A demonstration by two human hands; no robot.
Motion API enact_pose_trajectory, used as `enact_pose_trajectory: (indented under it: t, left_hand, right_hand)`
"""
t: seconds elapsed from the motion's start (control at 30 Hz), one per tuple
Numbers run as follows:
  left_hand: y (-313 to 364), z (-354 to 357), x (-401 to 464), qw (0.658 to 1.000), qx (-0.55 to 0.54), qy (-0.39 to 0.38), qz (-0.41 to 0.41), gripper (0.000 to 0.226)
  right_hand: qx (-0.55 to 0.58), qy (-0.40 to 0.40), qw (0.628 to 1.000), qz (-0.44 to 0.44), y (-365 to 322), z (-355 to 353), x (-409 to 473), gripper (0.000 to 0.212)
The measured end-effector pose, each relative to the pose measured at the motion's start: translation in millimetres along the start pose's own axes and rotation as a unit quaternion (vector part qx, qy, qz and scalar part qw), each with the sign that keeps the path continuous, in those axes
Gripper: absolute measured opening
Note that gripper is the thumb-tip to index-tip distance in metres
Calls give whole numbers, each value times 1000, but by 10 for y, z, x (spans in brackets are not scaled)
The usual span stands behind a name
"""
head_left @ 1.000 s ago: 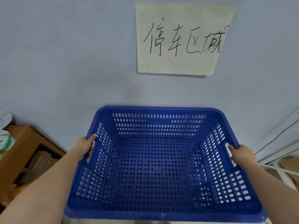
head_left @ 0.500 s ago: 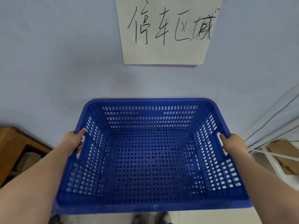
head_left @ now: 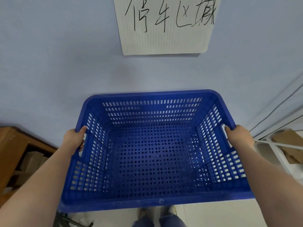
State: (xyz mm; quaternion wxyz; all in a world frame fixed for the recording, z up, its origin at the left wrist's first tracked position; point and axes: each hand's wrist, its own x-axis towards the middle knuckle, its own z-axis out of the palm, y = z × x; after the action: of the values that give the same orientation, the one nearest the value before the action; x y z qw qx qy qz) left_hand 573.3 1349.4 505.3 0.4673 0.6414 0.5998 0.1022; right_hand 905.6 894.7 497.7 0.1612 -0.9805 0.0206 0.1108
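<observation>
1. L hand, 9 o'clock: fingers curled thru the side handle slot of the blue crate, thumb over rim, firm grasp.
2. R hand, 3 o'clock: clenched round opposite handle.
3. Crate at ctr frame, held off the floor, far rim near blue wall.
4. Paper sign w/ handwriting at 12 o'clock on wall; wooden shelf at 8 o'clock; cardboard at 3 o'clock.

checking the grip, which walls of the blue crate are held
The blue crate's two short side walls: left hand at the left handle slot, right hand at the right. Both long walls are untouched.
</observation>
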Motion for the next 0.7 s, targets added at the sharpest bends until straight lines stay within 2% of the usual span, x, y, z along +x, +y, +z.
enact_pose_trajectory:
  t: [0.13, 0.27, 0.37, 0.47, 0.6, 0.7]
  left_hand:
    - [5, 14, -36, 1000, 17, 10, 7, 37]
    - [-20, 22, -80, 996, 56, 52, 53, 34]
    - [-38, 25, -175, 981, 141, 88, 101, 33]
    - [-96, 28, -322, 964, 219, 86, 122, 41]
    - [-218, 38, -555, 955, 257, 88, 114, 57]
    - [-329, 8, -793, 952, 279, 80, 98, 67]
  right_hand:
    - [-35, 20, 999, -6, -17, -12, -39, 48]
    - [-40, 13, 999, -10, -30, -32, -36, 52]
    - [-39, 4, 999, -4, -25, -70, -69, 53]
    - [5, -11, 1000, -14, -38, -102, -114, 55]
    - [68, 23, 992, -101, -18, -133, -294, 50]
    - [22, -2, 985, -173, 97, -157, -465, 62]
